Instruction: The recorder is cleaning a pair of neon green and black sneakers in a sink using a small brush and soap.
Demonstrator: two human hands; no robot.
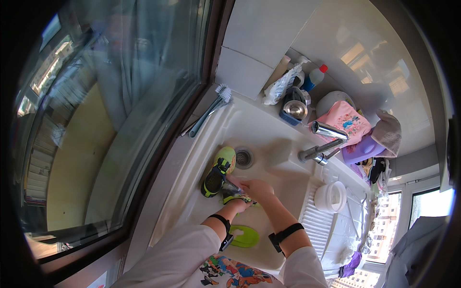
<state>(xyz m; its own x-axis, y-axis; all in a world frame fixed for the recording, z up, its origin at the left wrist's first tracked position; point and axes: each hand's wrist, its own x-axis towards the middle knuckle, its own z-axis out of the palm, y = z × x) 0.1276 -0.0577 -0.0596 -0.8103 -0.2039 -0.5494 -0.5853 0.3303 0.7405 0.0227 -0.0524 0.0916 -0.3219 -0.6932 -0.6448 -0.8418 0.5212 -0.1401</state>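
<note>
My left hand (pixel 237 206) grips a black and lime-green shoe (pixel 230 196) low in the white laundry sink (pixel 201 216). Above that shoe, my right hand (pixel 260 190) is closed around a pink scrub brush (pixel 234 180), its bristles near the shoe's upper. My hands cover part of the shoe. Its mate, another lime-green and black shoe (pixel 215 176), rests in the basin beside the drain (pixel 243 157). Closer to my body, a bright green insole (pixel 248 237) lies flat on the basin floor with a pale patch on it, perhaps foam.
A chrome faucet (pixel 320 149) reaches over the basin from the right. Beside the ribbed washboard (pixel 315 219) stands a white tub (pixel 330 197). Bottles, a metal bowl (pixel 295 109) and a pink cloth (pixel 345 120) crowd the back ledge. A long-handled brush (pixel 212 108) lies along the left rim.
</note>
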